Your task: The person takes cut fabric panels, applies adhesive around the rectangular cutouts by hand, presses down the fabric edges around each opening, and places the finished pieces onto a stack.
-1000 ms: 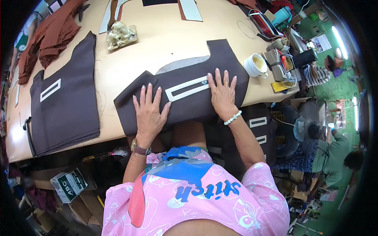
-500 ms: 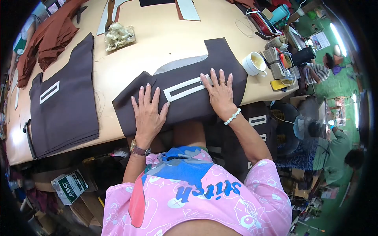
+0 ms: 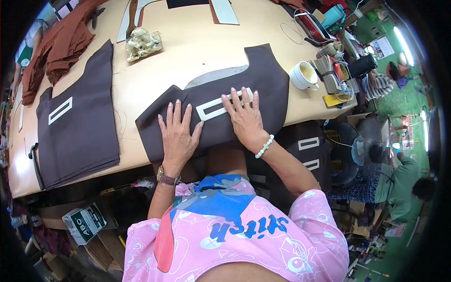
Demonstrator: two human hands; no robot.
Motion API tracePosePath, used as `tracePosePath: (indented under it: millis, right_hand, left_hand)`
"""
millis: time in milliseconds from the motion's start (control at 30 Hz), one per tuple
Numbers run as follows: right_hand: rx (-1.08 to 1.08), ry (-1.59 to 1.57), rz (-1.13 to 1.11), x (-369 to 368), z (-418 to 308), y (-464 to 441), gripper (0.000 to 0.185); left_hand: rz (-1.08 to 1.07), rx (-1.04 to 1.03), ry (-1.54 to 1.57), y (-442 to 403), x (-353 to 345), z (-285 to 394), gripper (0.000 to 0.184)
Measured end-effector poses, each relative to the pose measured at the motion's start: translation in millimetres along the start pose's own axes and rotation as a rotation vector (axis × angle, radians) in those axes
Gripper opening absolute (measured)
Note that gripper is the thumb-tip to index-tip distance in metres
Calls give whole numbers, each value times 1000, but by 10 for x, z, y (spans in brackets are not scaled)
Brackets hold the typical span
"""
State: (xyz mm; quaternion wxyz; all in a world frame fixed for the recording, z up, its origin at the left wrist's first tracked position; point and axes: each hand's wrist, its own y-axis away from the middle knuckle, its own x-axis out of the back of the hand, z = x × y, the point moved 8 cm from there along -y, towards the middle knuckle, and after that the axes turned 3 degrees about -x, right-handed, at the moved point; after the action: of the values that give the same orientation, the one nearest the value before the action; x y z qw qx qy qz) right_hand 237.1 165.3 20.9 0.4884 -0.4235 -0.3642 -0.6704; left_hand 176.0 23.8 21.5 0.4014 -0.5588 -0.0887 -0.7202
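Leaning over the near edge of a smooth cream-coloured tabletop, with a flat dark brown fabric piece spread along that edge, right of the middle. Resting the left hand palm-down on the piece's left part, fingers moderately spread and gripping nothing visible, thumb tip just beside the lower left corner of a white rectangular frame with an open slot. Laying the right hand over the frame's right end, fingers slightly apart, flat rather than pinching. Standing toward the tabletop's right edge, near the fabric piece: a white handled cup. Lying toward the near left corner: a stack of dark brown fabric panels.
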Motion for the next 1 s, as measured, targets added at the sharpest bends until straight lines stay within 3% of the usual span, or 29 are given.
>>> tracePosePath:
  millis: [800, 1000]
  right_hand:
    - [98, -168, 80, 128, -440, -25, 56]
    - [138, -298, 193, 162, -405, 4, 53]
  left_hand:
    - [11, -15, -7, 8, 0, 0, 51]
    - [3, -14, -10, 1, 0, 5, 51]
